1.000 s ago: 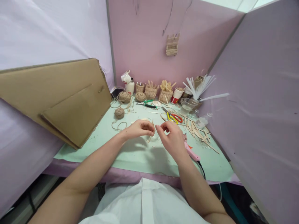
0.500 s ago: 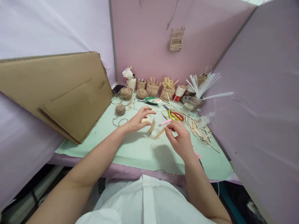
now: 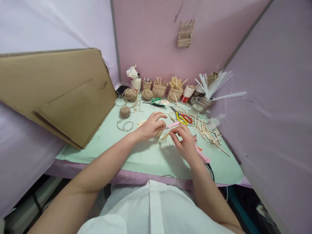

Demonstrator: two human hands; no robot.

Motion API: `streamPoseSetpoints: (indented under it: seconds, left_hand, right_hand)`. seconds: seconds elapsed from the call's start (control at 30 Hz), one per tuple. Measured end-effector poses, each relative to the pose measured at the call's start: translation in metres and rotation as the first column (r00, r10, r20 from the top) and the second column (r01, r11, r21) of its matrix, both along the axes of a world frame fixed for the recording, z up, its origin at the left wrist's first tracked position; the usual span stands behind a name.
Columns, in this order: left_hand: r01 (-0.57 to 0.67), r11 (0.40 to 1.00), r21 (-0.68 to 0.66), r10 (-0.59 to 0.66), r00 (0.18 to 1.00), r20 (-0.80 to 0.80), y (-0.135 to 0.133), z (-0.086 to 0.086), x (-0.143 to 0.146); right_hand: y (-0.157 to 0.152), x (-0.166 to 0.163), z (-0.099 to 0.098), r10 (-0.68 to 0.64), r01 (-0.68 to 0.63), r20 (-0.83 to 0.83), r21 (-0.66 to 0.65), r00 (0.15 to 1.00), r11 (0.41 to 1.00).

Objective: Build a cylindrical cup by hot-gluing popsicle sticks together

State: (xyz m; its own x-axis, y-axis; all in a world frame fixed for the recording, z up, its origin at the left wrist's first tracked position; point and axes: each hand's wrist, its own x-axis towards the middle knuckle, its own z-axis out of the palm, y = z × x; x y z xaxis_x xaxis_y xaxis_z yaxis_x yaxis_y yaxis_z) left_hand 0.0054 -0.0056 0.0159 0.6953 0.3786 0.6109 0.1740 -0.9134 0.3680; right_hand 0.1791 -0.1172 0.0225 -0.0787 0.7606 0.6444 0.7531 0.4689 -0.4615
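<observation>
Bare forearms, no sleeves in view; white garment, perhaps a shirt, below.

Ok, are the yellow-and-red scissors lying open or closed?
Closed, it seems: the scissors lie flat on the green mat, handle loops side by side, blades together.

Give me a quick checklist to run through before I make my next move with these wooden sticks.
1. Left hand on a wooden stick: ok, fingers curled over it.
2. Right hand grip on the second stick: ok, pinched at the fingertips.
3. Sticks touching where they meet: cannot tell, hidden by fingers.
4. Pink glue gun within reach: ok, lying beside the right wrist.
5. Scissors clear of the hands: ok, lying just beyond them.
6. Glue on the sticks: cannot tell, too small.
</observation>
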Motion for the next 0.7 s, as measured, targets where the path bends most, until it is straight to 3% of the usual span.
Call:
streamPoseSetpoints:
  seconds: [0.17, 0.7]
  left_hand:
    - [-0.033, 0.997, 0.075, 0.035, 0.999, -0.033, -0.003, 0.003, 0.005]
    - [-0.024, 0.998, 0.057, 0.027, 0.998, -0.054, -0.001, -0.003, 0.005]
  right_hand:
    - [0.002, 0.002, -0.004, -0.033, 0.031, 0.037, 0.039, 0.999, 0.999]
    - [0.011, -0.002, -0.01, -0.041, 0.038, 0.094, 0.032, 0.995, 0.999]
